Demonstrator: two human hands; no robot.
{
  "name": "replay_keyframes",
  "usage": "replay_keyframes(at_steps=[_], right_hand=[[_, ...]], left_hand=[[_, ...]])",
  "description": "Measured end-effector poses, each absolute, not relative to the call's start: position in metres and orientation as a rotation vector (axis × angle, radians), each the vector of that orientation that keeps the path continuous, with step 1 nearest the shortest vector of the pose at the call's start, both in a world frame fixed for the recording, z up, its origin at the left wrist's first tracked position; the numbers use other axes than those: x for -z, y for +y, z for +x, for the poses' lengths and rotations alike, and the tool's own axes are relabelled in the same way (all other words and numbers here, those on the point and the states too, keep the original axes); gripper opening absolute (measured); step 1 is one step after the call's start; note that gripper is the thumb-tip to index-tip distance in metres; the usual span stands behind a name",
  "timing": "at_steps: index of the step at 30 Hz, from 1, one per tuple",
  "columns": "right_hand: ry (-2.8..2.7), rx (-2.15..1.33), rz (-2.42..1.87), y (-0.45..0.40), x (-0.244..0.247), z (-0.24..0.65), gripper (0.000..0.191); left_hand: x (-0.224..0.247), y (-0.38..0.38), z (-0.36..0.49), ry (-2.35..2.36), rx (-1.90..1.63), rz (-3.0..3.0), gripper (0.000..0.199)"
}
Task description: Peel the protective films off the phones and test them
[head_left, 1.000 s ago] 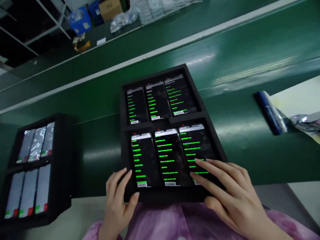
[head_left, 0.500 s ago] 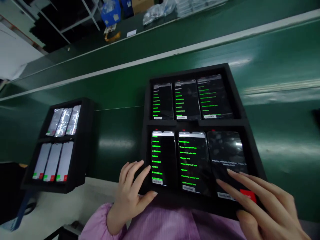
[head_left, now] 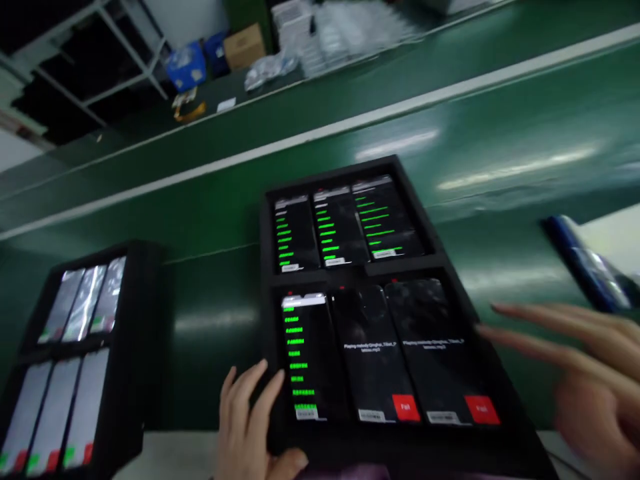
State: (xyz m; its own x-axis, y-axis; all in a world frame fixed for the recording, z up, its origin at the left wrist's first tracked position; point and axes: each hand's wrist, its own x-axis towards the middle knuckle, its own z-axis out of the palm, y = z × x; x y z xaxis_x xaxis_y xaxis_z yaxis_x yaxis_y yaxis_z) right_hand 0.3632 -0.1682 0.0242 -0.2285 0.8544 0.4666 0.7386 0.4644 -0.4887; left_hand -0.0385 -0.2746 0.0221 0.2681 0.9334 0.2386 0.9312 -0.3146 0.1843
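A black foam tray (head_left: 345, 279) in front of me holds two rows of smartphones. At its left front edge rests my left hand (head_left: 253, 420), fingers spread and holding nothing. Beside it, the front left smartphone (head_left: 306, 353) shows a list in green text. The front middle smartphone (head_left: 370, 373) and the front right smartphone (head_left: 440, 360) show a "Playing melody" line and a red "Fail" button. Off the tray's right side hovers my right hand (head_left: 585, 360), blurred, its fingers stretched out with nothing in them. Green lists also light the back-row phones (head_left: 327, 223).
A second black tray (head_left: 125, 313) with several bright-screened phones sits to the left. A blue object (head_left: 590, 263) and a white sheet (head_left: 617, 233) lie at the right. Blue bins (head_left: 186, 65), a cardboard box (head_left: 244, 47) and clear plastic bags (head_left: 350, 30) stand across the green bench (head_left: 215, 220).
My right hand has moved right, off the front right phone. The front middle phone has switched from a green list to the melody screen with a red button. The view has shifted.
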Motion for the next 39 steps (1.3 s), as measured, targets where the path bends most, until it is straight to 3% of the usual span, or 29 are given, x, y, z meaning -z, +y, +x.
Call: replay_keyframes(at_steps=[4,9,13,22,29,39], right_hand=[[-2.036,-0.176,-1.249,-0.083,-0.042,0.352,0.038],[-2.119,-0.117,-1.23,-0.026,-0.037,0.335,0.051],[-2.2,-0.093,-1.233,-0.03,-0.028,0.334,0.053],[-2.242,0.003,-1.152,-0.022,-0.034,0.328,0.043],[-2.386,-0.189,-0.928,-0.018,-0.049,0.298,0.047],[-2.437,-0.05,-0.938,-0.025,-0.037,0.292,0.043]], left_hand=[[-0.034,-0.211,-0.071,1.794,-0.745,2.434,0.064],[-0.051,-0.098,-0.06,1.764,-0.5,2.427,0.058],[-0.041,-0.055,-0.04,1.704,-0.491,2.525,0.065],[-0.022,-0.059,-0.036,1.669,-0.635,2.575,0.078],[-0.027,-0.053,-0.036,1.565,-0.456,2.646,0.066],[-0.031,-0.05,-0.036,1.65,-0.577,2.58,0.082]])
